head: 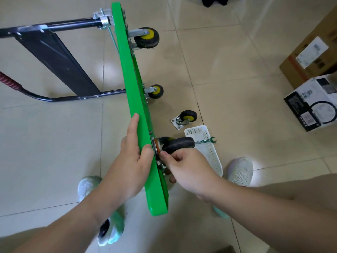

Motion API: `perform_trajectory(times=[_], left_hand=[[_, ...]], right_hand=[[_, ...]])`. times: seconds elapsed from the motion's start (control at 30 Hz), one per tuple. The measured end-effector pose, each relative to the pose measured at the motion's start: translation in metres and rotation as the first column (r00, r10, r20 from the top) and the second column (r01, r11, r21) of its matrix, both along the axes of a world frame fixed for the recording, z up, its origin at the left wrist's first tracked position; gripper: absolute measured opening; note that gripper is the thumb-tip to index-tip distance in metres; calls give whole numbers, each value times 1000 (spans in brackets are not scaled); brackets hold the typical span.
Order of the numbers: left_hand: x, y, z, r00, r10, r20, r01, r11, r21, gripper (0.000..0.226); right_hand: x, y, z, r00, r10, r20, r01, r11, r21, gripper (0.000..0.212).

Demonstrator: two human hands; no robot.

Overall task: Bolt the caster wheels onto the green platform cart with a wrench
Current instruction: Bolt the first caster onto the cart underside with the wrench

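Grips upended green cart [135, 99] with left hand [135, 157], pinches third caster [179, 143] at its mount with right hand [186, 167]; fourth caster [186, 118] loose on open floor [228, 106].

No lettering clear enough to read
The brown cardboard box [290, 69] carries a white label [312, 52] with dark print, and the black-and-white box [299, 99] next to it bears printed panels [326, 84] and a small sticker [307, 119], yet every line on them is too small and blurred to make out. The green platform cart [135, 99] shows no lettering on its visible edge.
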State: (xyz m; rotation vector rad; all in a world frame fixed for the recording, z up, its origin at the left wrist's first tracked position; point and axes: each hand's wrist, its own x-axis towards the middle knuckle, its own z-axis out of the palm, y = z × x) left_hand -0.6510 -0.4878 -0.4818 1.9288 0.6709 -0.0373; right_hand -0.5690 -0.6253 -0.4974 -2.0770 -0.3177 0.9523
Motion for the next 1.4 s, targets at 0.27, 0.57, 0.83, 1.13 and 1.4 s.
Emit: perform_trajectory(times=[0.27,0.57,0.83,1.13,1.4], left_hand=[[0,0,1,1000,0,9,0,1000,-6,82],[0,0,1,1000,10,-4,-10,1000,-20,81],[1,0,0,1000,10,3,-10,1000,-24,82],[2,0,1,1000,-1,0,1,1000,-15,82],[2,0,-2,1000,-5,4,5,1000,-27,81]], right_hand=[[-3,5,-7,956,-80,-281,126,981,149,23],[-8,-1,-8,971,-144,-189,176,970,165,20],[-7,-1,-9,926,-108,-362,180,969,169,17],[-2,-1,-9,905,-86,-417,170,971,167,24],[7,0,-7,878,-26,-478,109,983,146,27]])
